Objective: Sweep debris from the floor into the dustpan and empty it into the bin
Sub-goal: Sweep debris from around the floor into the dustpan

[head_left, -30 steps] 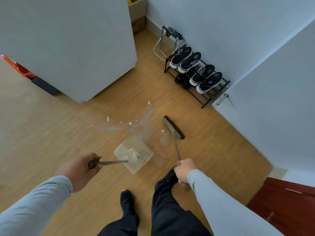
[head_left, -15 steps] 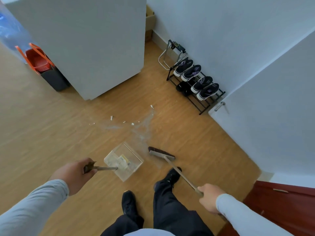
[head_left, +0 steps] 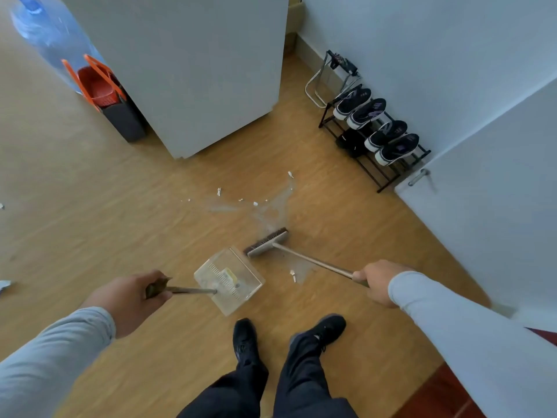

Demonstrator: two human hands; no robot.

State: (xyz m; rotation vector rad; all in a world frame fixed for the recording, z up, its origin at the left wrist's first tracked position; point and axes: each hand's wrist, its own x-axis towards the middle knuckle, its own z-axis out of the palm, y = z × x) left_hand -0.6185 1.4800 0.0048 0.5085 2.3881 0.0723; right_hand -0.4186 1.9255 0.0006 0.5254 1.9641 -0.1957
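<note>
My left hand [head_left: 132, 294] grips the handle of a clear plastic dustpan [head_left: 229, 280] resting on the wooden floor just ahead of my feet. My right hand [head_left: 376, 280] holds the long handle of a broom, whose brush head [head_left: 266, 241] lies on the floor at the dustpan's far right corner. Small white scraps of debris [head_left: 255, 203] lie scattered beyond the brush on a dusty smear, and one white scrap [head_left: 293, 276] sits to the right of the dustpan. A dark bin [head_left: 123, 122] with an orange insert stands at the back left.
A large white cabinet [head_left: 193, 70] stands behind the debris. A black shoe rack [head_left: 376, 131] with several shoes lines the right wall, next to a white door [head_left: 482, 182]. My two black shoes [head_left: 245, 342] are below the dustpan. More scraps lie at the far left edge.
The broom head has swung from near my foot to the dustpan's far right corner. My right hand moved up and out to the right. The view has risen, showing the bin more fully.
</note>
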